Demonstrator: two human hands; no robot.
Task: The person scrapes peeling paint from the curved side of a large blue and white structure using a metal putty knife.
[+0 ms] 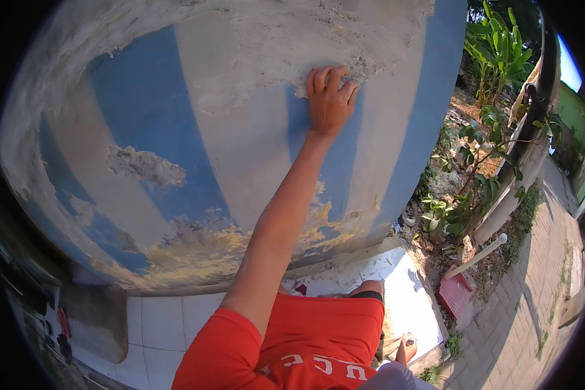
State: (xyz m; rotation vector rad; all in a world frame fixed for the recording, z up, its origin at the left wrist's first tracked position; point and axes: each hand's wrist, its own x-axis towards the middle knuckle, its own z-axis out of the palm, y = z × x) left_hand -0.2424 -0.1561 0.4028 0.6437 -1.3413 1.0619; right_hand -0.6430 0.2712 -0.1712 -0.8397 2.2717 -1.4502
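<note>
The wall (240, 130) — painted in broad blue and pale stripes, its coat flaking away in rough patches — fills most of the view and bulges with the lens. High on it, at the ragged lower edge of a large bare grey patch (292, 39), the right hand (330, 97) presses against the surface. Its fingers (324, 77) are curled down onto the paint edge, knuckles raised; whether they pinch a tool or a flake underneath cannot be told. The bare forearm runs down from the hand to an orange-red sleeve (221, 351) at the lower edge. The left hand is out of view.

Lower on the wall, yellowish and grey peeled areas (201, 250) spread along the base, just above a white tiled floor (162, 318). The person's bare foot (406, 348) rests near the edge of the tiles. To the right lie dry soil and leafy green plants (474, 169), a red dustpan with a white handle (455, 292) — and beyond it a paved brick path (533, 305).
</note>
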